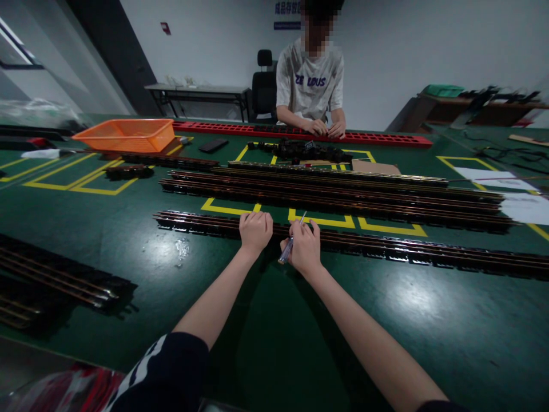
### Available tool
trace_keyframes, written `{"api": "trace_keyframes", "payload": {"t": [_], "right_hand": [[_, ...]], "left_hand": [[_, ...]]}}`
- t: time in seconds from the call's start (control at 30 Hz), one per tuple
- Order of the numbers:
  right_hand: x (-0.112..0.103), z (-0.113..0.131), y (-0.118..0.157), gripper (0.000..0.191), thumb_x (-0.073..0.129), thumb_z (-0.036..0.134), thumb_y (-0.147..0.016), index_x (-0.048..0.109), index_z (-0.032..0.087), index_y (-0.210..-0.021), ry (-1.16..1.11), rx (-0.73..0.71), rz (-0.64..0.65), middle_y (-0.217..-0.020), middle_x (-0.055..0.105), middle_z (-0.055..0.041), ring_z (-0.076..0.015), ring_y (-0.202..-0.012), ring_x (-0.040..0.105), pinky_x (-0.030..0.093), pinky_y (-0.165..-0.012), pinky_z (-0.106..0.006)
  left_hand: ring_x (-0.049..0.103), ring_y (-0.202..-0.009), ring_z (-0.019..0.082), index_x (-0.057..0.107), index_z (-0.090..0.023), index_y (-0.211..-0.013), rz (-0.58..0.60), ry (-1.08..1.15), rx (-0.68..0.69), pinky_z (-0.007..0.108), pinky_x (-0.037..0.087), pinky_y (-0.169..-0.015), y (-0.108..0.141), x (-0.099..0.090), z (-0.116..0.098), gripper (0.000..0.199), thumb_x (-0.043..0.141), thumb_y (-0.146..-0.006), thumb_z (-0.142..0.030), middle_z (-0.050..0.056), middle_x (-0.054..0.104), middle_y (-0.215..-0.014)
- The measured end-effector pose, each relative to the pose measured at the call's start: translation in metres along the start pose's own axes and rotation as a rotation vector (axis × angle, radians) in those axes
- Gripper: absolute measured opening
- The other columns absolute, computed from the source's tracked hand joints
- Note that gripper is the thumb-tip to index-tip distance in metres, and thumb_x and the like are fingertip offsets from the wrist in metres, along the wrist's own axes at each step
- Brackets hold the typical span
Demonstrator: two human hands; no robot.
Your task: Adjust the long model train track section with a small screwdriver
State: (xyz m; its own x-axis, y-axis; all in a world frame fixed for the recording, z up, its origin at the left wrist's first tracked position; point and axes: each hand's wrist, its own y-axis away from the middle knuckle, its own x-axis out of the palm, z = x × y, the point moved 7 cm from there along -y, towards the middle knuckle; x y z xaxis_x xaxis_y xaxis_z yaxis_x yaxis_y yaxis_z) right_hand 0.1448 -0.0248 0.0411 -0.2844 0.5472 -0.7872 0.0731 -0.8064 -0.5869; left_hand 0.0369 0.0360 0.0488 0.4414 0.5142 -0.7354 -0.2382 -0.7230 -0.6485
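Note:
A long black strip with copper-coloured bars (pixel 386 245) lies across the green table in front of me. My left hand (pixel 256 233) is closed over this strip near its middle, fingers curled onto its far side. Just to the right, my right hand (pixel 307 247) grips a screwdriver (pixel 286 252) with a clear handle. Its thin metal shaft slants up and away from me, past my fingers. The underside of the strip between my hands is hidden.
Beyond lie several similar strips (pixel 334 191) side by side; more strips (pixel 64 274) rest at the left. An orange basket (pixel 124 137) stands farther back. Across the table, a person (pixel 311 86) has both hands at a long red frame (pixel 386 139). Paper sheets (pixel 527 207) lie at the right.

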Motion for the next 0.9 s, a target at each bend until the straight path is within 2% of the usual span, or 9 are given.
{"api": "trace_keyframes", "payload": {"t": [0.33, 0.57, 0.9], "right_hand": [[0.001, 0.000, -0.001, 0.019, 0.048, 0.024, -0.080, 0.054, 0.012, -0.094, 0.012, 0.015, 0.021, -0.088, 0.066, -0.0100, -0.0236, -0.090, 0.059, 0.027, -0.103, -0.044], [0.000, 0.007, -0.002, 0.025, 0.047, 0.020, -0.079, 0.054, 0.009, -0.100, 0.078, 0.029, 0.028, -0.096, 0.066, -0.0157, -0.0262, -0.094, 0.058, 0.028, -0.102, -0.045], [0.001, 0.009, -0.002, 0.030, 0.045, 0.011, -0.078, 0.053, 0.006, -0.106, 0.088, 0.008, 0.034, -0.100, 0.065, -0.0161, -0.0268, -0.097, 0.057, 0.028, -0.103, -0.044]], "left_hand": [[0.060, -0.069, 0.017, 0.064, -0.016, -0.068, 0.011, 0.004, -0.006, 0.035, 0.034, -0.075, 0.000, 0.001, 0.000, 0.040, 0.031, -0.090, -0.021, 0.004, 0.068, -0.069], [0.060, -0.070, 0.018, 0.064, -0.016, -0.067, 0.014, -0.010, -0.001, 0.035, 0.034, -0.074, 0.000, 0.001, 0.000, 0.040, 0.031, -0.090, -0.021, 0.005, 0.068, -0.069], [0.060, -0.070, 0.018, 0.064, -0.016, -0.068, 0.024, 0.014, -0.010, 0.035, 0.034, -0.075, -0.001, 0.000, 0.000, 0.041, 0.031, -0.091, -0.021, 0.005, 0.069, -0.071]]}}
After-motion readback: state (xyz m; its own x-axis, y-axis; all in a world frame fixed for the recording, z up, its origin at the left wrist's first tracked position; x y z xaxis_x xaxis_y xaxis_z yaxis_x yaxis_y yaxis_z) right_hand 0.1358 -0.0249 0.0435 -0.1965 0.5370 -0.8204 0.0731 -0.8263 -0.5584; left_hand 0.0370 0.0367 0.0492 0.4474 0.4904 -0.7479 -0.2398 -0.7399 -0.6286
